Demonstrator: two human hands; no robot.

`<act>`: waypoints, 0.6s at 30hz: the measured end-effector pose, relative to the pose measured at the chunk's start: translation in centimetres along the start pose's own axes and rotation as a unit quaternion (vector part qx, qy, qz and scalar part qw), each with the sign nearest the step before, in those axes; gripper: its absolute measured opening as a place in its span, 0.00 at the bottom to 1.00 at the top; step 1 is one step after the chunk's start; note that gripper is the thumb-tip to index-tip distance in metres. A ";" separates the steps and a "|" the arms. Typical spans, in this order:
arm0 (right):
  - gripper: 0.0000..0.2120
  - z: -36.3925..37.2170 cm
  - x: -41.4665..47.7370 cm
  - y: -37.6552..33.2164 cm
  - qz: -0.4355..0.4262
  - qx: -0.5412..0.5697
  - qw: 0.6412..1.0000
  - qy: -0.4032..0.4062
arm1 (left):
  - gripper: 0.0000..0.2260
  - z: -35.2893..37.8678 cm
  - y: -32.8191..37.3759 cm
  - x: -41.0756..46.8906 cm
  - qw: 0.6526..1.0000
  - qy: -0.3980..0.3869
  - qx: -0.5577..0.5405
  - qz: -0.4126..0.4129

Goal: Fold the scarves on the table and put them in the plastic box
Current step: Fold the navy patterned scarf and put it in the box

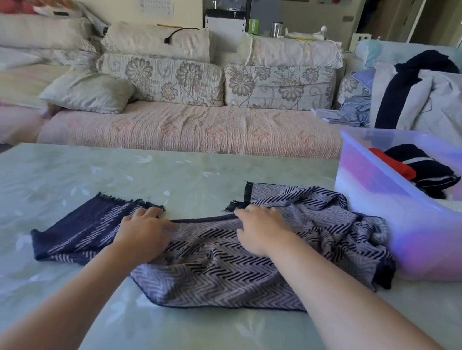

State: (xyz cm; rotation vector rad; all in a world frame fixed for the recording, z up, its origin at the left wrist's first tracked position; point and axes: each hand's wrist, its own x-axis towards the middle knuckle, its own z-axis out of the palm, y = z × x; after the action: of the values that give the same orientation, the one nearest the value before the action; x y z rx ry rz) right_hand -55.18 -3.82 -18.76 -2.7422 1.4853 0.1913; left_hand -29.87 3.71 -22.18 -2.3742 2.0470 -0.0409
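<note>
- Herringbone scarf (214, 257) is lying on the table (79, 168), left end spread flat, right end bunching up just beside the plastic box (387, 220).
- Left hand (144, 231) is resting palm-down with fingers fairly straight, pressing the cloth near its far edge.
- Right hand (260, 231) is lying over the far edge by the fringe; can't tell if it's pinching.
- Scarf is looking light, soft and limp, probably sliding easily on the glossy top; best taken at the fringed corners.
- Box is already holding a red scarf (394, 165) and a navy scarf (425, 166).
</note>
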 end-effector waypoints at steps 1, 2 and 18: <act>0.23 0.0 0.3 -1.3 -0.022 0.017 1.000 0.001 | 0.16 0.2 -0.6 -0.1 1.000 -0.014 -0.003 -0.002; 0.22 0.0 0.6 -2.6 -0.040 0.030 0.999 -0.001 | 0.17 0.4 -1.2 -0.1 1.000 -0.023 -0.015 0.000; 0.18 0.4 2.8 -14.5 -0.171 0.166 0.968 0.076 | 0.18 -4.8 -15.3 -2.8 0.944 0.282 -0.138 -0.102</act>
State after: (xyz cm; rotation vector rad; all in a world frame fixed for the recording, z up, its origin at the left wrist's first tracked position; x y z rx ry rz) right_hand -41.59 1.85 -20.14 -2.7179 0.9329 -0.2551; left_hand -15.25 8.82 -17.12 -3.0236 2.1071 -0.5300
